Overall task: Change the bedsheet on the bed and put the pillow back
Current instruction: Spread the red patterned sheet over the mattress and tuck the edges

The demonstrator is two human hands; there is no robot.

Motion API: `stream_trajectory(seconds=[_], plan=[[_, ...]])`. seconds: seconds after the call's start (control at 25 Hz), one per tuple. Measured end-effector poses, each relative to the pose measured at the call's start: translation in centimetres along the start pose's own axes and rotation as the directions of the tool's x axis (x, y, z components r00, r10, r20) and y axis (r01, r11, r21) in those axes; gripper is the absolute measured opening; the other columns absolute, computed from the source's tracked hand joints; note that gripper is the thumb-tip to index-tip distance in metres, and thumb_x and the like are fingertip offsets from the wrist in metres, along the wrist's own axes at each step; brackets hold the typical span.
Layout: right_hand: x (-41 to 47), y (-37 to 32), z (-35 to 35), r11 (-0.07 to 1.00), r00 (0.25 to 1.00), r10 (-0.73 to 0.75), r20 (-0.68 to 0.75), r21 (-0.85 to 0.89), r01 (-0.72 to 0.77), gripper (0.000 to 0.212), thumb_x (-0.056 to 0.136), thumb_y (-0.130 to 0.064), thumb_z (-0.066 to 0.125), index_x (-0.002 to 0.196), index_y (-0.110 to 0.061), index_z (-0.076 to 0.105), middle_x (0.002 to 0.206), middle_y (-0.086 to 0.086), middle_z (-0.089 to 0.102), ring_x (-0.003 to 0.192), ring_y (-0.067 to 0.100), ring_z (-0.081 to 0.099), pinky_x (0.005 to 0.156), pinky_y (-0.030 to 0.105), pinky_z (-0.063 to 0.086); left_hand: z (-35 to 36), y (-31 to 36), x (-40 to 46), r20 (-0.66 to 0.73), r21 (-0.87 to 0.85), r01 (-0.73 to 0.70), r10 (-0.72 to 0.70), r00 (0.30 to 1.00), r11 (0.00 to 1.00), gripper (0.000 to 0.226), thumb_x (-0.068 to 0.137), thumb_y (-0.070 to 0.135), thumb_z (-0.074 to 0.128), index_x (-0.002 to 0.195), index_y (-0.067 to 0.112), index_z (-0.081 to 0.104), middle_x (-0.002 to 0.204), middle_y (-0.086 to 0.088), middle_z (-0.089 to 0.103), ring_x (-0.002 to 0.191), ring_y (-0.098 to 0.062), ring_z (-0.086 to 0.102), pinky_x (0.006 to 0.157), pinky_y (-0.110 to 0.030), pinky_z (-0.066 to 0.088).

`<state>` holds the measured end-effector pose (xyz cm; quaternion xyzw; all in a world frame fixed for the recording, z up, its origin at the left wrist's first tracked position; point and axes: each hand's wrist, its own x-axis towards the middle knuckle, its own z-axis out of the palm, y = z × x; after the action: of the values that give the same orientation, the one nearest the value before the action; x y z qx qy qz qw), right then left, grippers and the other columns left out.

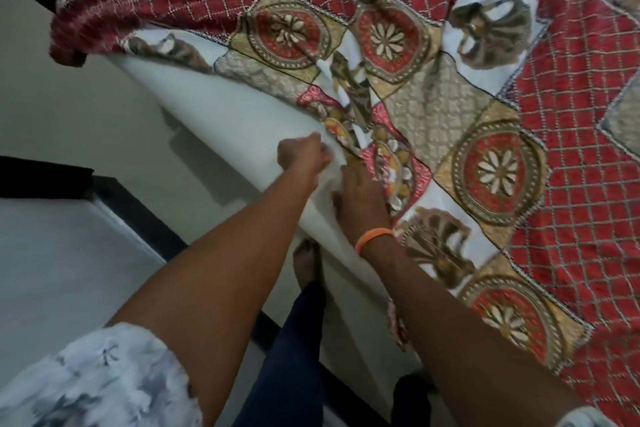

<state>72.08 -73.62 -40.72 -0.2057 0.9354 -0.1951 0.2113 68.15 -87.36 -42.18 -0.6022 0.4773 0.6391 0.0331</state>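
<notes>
Mid-step: tucking or pulling the bedsheet [433, 107] edge at the bed's side. Patterned red sheet spread over the mattress [221, 114], bunched near the edge, far corner hanging loose. Left hand [304, 156] curled, pinching the sheet's white underside at the mattress edge. Right hand [360, 194], orange wristband [374, 239], fingers fairly flat, pressing on the sheet just beside it. Best to pull taut outward, flatten the bunched folds first, then work along the edge toward the loose corner. Pillow not in view.
</notes>
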Motion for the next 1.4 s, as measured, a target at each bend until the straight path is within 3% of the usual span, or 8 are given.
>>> stream_trajectory(seconds=[0.2, 0.36, 0.56, 0.68, 0.96, 1.12, 1.24, 1.4], plan=[[6.6, 0.0, 0.4, 0.955, 0.971, 0.145, -0.191, -0.228, -0.187, 0.05, 0.092, -0.022, 0.058, 0.135, -0.002, 0.045, 0.128, 0.026, 0.048, 0.089, 0.043, 0.062, 0.069, 0.042, 0.051, 3.2, 4.8, 4.9, 0.028, -0.042, -0.033, 0.034, 0.999, 0.999, 0.053, 0.064, 0.033, 0.081, 0.103, -0.001, 0.068, 0.098, -0.015, 0.073, 0.088, -0.03, 0.073, 0.078, -0.049, 0.061], [9.7, 0.9, 0.0, 0.956, 0.973, 0.139, -0.182, -0.231, -0.18, 0.024, 0.093, -0.007, 0.052, 0.116, -0.002, 0.055, 0.111, 0.024, 0.057, 0.086, 0.044, 0.062, 0.062, 0.045, 0.049, 3.1, 6.2, 5.9, 0.19, 0.041, -0.014, 0.006, 0.982, 0.999, 0.057, 0.071, 0.032, 0.082, 0.115, 0.001, 0.063, 0.108, -0.016, 0.07, 0.078, -0.025, 0.067, 0.072, -0.037, 0.06], [7.6, -0.5, 0.3, 0.958, 0.925, -0.206, -0.321, -0.259, 0.124, 0.02, 0.084, -0.005, 0.066, 0.103, -0.009, 0.066, 0.079, 0.017, 0.067, 0.06, 0.033, 0.062, 0.051, 0.036, 0.048, -0.6, 5.7, 5.4, 0.202, 0.031, -0.166, 0.157, 0.967, 0.986, 0.015, 0.077, 0.027, 0.079, 0.082, 0.016, 0.069, 0.077, 0.001, 0.071, 0.067, -0.011, 0.067, 0.071, -0.029, 0.06], [3.6, -6.0, 4.0, 0.945, 0.929, -0.326, -0.178, -0.091, 0.314, 0.033, 0.072, 0.001, 0.077, 0.1, -0.011, 0.066, 0.08, 0.013, 0.068, 0.066, 0.03, 0.066, 0.053, 0.034, 0.052, -6.6, 2.9, 5.3, -0.109, -0.009, -0.12, 0.118, 0.987, 0.993, 0.03, 0.07, 0.042, 0.077, 0.08, 0.014, 0.075, 0.079, -0.004, 0.075, 0.073, -0.02, 0.07, 0.076, -0.047, 0.06], [0.6, -14.5, 10.4, 0.943, 0.813, -0.324, 0.483, 0.234, 0.237, 0.042, 0.088, -0.001, 0.059, 0.13, -0.002, 0.055, 0.121, 0.026, 0.061, 0.109, 0.04, 0.06, 0.093, 0.039, 0.047, -22.1, -4.3, 7.7, -0.489, 0.322, 0.092, 0.082, 0.868, 0.942, 0.066, 0.068, 0.063, 0.074, 0.091, 0.002, 0.069, 0.089, -0.011, 0.071, 0.081, -0.028, 0.069, 0.075, -0.036, 0.057], [4.0, -13.3, 6.4, 0.952, 0.92, -0.228, 0.318, 0.27, 0.143, 0.02, 0.091, -0.006, 0.055, 0.106, -0.002, 0.067, 0.101, 0.022, 0.069, 0.095, 0.035, 0.063, 0.08, 0.035, 0.046, -22.0, -6.4, 8.1, -0.444, 0.326, 0.207, -0.044, 0.895, 0.922, 0.019, 0.081, 0.016, 0.064, 0.095, 0.003, 0.064, 0.099, -0.016, 0.068, 0.091, -0.035, 0.068, 0.076, -0.04, 0.059], [6.0, -10.0, 3.3, 0.975, 0.971, 0.013, 0.239, 0.214, -0.066, 0.015, 0.089, -0.01, 0.056, 0.096, -0.006, 0.068, 0.095, 0.018, 0.071, 0.089, 0.034, 0.064, 0.076, 0.036, 0.051, -19.6, -4.8, 5.4, -0.355, 0.31, 0.089, 0.029, 0.935, 0.946, 0.014, 0.08, 0.021, 0.059, 0.087, 0.011, 0.064, 0.092, -0.013, 0.07, 0.086, -0.034, 0.068, 0.079, -0.044, 0.059], [6.9, -9.8, -0.6, 0.974, 0.901, 0.154, 0.407, 0.093, -0.208, 0.012, 0.086, -0.01, 0.06, 0.096, -0.008, 0.067, 0.102, 0.015, 0.069, 0.098, 0.033, 0.063, 0.078, 0.028, 0.044, -17.9, 0.7, 0.7, -0.333, 0.297, -0.005, 0.108, 0.937, 0.955, 0.009, 0.087, 0.016, 0.057, 0.094, 0.016, 0.062, 0.099, -0.006, 0.066, 0.092, -0.027, 0.063, 0.085, -0.04, 0.055]])
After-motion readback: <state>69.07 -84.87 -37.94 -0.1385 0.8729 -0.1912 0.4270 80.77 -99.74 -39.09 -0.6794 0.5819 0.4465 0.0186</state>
